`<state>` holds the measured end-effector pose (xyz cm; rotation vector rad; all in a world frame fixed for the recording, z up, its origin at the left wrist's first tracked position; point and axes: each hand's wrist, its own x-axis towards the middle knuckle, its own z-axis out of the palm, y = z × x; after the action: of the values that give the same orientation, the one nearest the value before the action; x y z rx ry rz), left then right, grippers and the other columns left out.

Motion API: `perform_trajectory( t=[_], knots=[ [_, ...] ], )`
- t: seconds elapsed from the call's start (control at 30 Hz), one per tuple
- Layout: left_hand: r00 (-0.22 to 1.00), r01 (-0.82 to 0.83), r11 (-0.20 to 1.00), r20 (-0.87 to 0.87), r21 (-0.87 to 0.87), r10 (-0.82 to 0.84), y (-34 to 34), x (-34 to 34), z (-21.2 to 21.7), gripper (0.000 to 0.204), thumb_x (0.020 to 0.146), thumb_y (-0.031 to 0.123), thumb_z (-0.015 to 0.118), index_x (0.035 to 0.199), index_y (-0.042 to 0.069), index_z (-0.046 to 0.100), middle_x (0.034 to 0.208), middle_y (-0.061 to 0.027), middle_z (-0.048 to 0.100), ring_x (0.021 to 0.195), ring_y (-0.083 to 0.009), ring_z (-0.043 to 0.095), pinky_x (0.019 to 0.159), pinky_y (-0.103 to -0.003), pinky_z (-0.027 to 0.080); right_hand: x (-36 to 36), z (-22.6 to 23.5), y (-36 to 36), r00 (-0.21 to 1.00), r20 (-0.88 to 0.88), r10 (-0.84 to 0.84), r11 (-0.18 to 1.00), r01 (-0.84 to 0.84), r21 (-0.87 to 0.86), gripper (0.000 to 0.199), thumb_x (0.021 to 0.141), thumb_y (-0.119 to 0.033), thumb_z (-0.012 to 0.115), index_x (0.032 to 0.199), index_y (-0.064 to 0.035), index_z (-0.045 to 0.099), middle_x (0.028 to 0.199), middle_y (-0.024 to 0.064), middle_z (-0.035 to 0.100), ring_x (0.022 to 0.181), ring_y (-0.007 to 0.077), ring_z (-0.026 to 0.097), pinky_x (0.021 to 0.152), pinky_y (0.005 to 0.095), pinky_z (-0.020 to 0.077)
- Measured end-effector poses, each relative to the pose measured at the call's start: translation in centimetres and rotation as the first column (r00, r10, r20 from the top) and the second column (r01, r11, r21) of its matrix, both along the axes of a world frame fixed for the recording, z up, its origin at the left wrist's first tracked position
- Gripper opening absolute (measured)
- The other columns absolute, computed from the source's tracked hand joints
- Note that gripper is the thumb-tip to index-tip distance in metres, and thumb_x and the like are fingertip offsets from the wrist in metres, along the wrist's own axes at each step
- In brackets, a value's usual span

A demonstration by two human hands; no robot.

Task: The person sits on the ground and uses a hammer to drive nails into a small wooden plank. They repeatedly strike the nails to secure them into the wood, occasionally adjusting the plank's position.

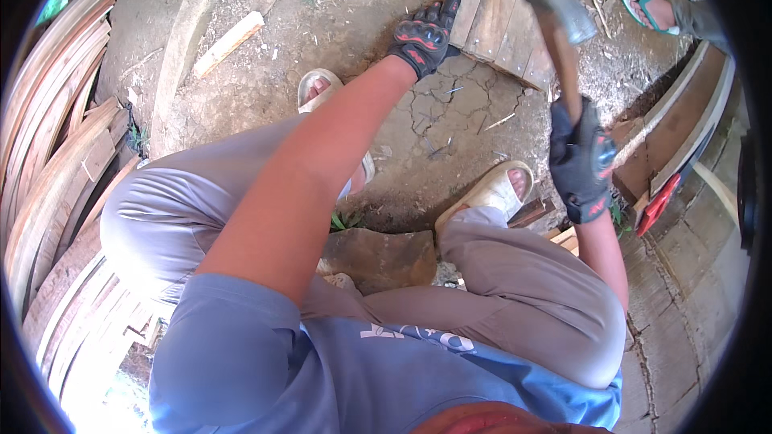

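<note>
A small panel of weathered boards lies on the dirt ahead of me. My left hand, in a black glove with red trim, grips its left edge; one finger stretches along the wood and the thumb is by the near corner. The undersides of those fingers are hidden. To the right, my gloved right hand is wrapped round the wooden handle of a hammer. Its metal head is raised, blurred, and overlaps the panel's right side in view. Several thin nail-like pieces are scattered on the cracked soil between my feet.
Curved planks are stacked along the left. A loose wood strip lies on the ground. Another person's sandalled foot stands at the far right. Nearer on that side are leaning boards and a red-handled tool.
</note>
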<state>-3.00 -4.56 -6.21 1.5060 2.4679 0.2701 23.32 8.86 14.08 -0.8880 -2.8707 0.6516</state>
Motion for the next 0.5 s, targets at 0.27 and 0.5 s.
perform_trajectory(
  t=[0.27,0.5],
  knots=[
    [1.0,-0.01,0.997,-0.027,-0.072,0.008,-0.1,0.3,0.4,0.1,0.098,0.036,0.072,0.174,0.01,0.012,0.159,-0.0229,0.052,0.144,-0.0362,0.056,0.113,-0.051,0.047,-0.8,0.5,-1.1,0.998,0.056,-0.001,1.0,0.002,-0.014,0.021,0.101,-0.022,0.07,0.113,-0.0066,0.063,0.074,0.022,0.067,0.067,0.045,0.069,0.061,0.0538,0.0522],
    [1.0,-0.018,0.999,-0.022,-0.038,0.017,0.2,0.1,0.2,0.097,0.099,0.037,0.069,0.174,0.011,0.013,0.157,-0.0221,0.054,0.142,-0.0368,0.056,0.112,-0.051,0.049,0.8,-4.6,0.0,0.952,0.282,0.118,0.992,-0.124,0.005,0.021,0.105,-0.026,0.067,0.113,-0.0067,0.066,0.077,0.0233,0.069,0.072,0.0457,0.07,0.065,0.0543,0.0545]
  ],
)
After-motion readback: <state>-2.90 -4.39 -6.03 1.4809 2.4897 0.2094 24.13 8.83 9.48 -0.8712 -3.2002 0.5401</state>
